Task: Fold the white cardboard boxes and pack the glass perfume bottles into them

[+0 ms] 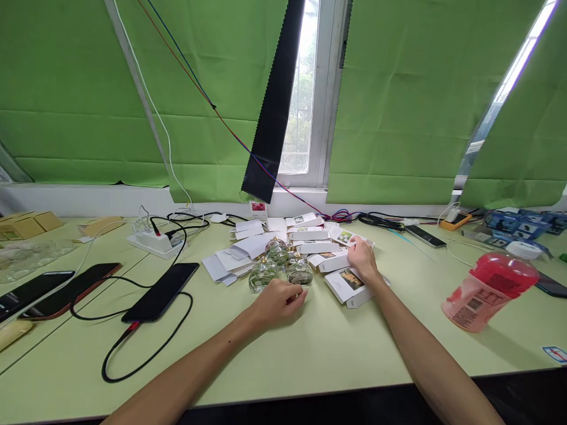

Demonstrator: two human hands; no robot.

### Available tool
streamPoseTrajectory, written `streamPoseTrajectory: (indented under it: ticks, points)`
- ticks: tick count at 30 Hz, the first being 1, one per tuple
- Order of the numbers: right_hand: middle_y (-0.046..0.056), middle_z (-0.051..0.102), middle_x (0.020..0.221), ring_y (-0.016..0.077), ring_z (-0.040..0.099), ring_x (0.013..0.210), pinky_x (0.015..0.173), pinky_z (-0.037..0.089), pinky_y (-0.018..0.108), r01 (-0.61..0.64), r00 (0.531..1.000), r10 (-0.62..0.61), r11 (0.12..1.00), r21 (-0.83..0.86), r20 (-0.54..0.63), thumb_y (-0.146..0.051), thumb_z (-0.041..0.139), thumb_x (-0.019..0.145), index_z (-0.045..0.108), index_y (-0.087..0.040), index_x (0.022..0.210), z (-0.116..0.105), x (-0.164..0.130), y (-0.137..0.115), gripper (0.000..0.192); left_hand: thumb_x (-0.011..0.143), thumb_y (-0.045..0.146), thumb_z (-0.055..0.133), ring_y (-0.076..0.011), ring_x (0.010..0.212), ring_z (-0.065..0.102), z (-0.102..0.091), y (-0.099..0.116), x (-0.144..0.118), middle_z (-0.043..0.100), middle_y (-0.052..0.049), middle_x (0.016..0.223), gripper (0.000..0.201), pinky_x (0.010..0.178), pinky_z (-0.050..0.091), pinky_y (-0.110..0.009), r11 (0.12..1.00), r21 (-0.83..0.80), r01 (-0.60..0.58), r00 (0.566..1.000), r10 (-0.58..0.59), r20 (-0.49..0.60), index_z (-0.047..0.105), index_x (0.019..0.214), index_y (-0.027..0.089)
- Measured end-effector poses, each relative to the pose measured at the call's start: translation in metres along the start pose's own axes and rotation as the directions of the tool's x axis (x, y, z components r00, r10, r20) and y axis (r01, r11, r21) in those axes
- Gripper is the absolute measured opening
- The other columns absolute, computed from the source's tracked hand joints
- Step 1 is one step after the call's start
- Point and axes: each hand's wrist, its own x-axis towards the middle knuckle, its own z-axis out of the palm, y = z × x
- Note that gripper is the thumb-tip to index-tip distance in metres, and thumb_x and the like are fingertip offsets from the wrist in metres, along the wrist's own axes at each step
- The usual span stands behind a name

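My left hand rests on the pale green table, fingers curled around a small dark red object, right in front of several round glass perfume bottles. My right hand lies on a small white box with a printed picture, one of several white boxes and flat cartons spread behind and beside the bottles.
A black phone on a cable lies to the left, with two more phones and a white power strip. A red-capped pink bottle lies at right. Cables, blue boxes and cardboard boxes line the back edge.
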Motion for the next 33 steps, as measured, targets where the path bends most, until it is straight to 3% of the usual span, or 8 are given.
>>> streamPoseTrajectory:
  ticks: [18, 33]
  points:
    - [0.015, 0.068, 0.101, 0.0267, 0.063, 0.096, 0.084, 0.045, 0.033, 0.060, 0.986, -0.038, 0.990, 0.131, -0.164, -0.004, 0.043, 0.086, 0.066, -0.014, 0.120, -0.006, 0.001, -0.004, 0.042, 0.099, 0.019, 0.048, -0.0089, 0.046, 0.022, 0.000, 0.000, 0.000, 0.028, 0.007, 0.050, 0.043, 0.049, 0.023, -0.027, 1.000, 0.008, -0.010, 1.000, 0.010, 0.001, 0.034, 0.059, 0.020]
    - [0.014, 0.073, 0.096, 0.0276, 0.067, 0.092, 0.087, 0.048, 0.036, 0.028, 0.961, 0.066, 0.944, 0.330, -0.268, -0.015, 0.043, 0.081, 0.066, -0.016, 0.104, -0.010, 0.006, 0.000, 0.032, 0.099, 0.019, 0.049, -0.0089, 0.045, 0.022, 0.001, -0.001, -0.001, 0.030, 0.007, 0.049, 0.043, 0.048, 0.024, -0.026, 1.000, 0.008, -0.002, 1.000, 0.002, 0.009, 0.037, 0.057, 0.020]
